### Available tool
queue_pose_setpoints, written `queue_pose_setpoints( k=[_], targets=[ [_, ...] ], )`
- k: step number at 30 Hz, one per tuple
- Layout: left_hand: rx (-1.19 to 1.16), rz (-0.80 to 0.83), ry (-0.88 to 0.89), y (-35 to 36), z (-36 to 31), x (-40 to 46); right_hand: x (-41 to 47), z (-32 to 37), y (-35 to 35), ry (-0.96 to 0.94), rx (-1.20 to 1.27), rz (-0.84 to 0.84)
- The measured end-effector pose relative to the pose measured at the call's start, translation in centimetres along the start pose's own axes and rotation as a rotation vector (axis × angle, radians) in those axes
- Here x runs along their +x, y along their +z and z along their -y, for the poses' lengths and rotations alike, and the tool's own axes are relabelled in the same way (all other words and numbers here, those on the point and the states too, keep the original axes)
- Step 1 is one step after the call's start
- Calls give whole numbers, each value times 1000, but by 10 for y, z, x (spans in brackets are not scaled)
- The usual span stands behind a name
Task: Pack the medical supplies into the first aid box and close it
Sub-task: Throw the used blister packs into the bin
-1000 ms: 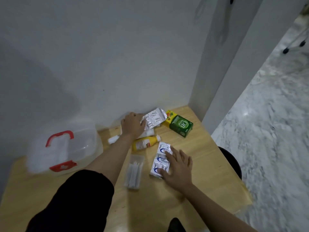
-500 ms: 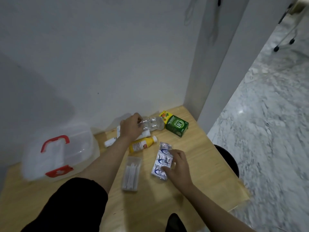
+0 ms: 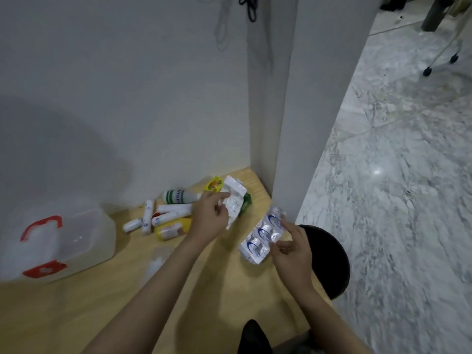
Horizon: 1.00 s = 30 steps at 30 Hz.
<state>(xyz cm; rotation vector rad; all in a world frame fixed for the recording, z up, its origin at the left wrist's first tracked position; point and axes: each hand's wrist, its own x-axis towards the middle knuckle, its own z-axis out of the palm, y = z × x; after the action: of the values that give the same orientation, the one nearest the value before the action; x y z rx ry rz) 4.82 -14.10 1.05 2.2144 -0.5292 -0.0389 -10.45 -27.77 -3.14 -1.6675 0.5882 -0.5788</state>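
While both hands are loaded, the first aid box (image 3: 76, 249) sits at the far left of the wooden table (image 3: 76, 310), lid down as far as the blur lets me judge, so nothing can go in until one hand is freed. Left hand (image 3: 208, 218) pinches a stack of silvery blister sheets (image 3: 235, 200) above the green carton (image 3: 246, 201); right hand (image 3: 292, 254) grips blue-printed blister strips (image 3: 265, 235) by one end, lifted near the table's right edge. Risks: slick foil sheets could fan apart and slide out of the pinch; the strips could drop past the edge toward the black stool (image 3: 329, 259). White tubes (image 3: 171, 213), the yellow bottle (image 3: 173, 227) and the green-striped bottle (image 3: 178, 196) are unpacked; a passing forearm could roll them.
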Motion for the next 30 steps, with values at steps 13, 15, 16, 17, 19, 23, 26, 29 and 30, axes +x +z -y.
queue_pose_setpoints(
  k=[13, 15, 16, 17, 19, 23, 26, 29, 30],
  targets=[
    [91, 335, -382, 257, -95, 3, 101, -119, -189, 286, -349, 77],
    [139, 424, -421, 285, -89, 5, 107, -142, -198, 340, -439, 166],
    [166, 460, -441, 298, -85, 7, 109, -152, -201, 363, -472, 207],
    [195, 493, -455, 309, -80, 7, 112, -161, -203, 383, -492, 244],
    [252, 574, -466, 327, -72, 9, 120, -173, -205, 414, -507, 311],
    [280, 751, -485, 353, -57, 11, 142, -198, -210, 510, -560, 508],
    [300, 829, -508, 360, -54, 10, 152, -221, -221, 632, -586, 575],
    [312, 839, -536, 360, -56, 9, 155, -216, -233, 624, -607, 572],
    [306, 842, -546, 358, -58, 8, 155, -211, -234, 623, -603, 582]
  ],
)
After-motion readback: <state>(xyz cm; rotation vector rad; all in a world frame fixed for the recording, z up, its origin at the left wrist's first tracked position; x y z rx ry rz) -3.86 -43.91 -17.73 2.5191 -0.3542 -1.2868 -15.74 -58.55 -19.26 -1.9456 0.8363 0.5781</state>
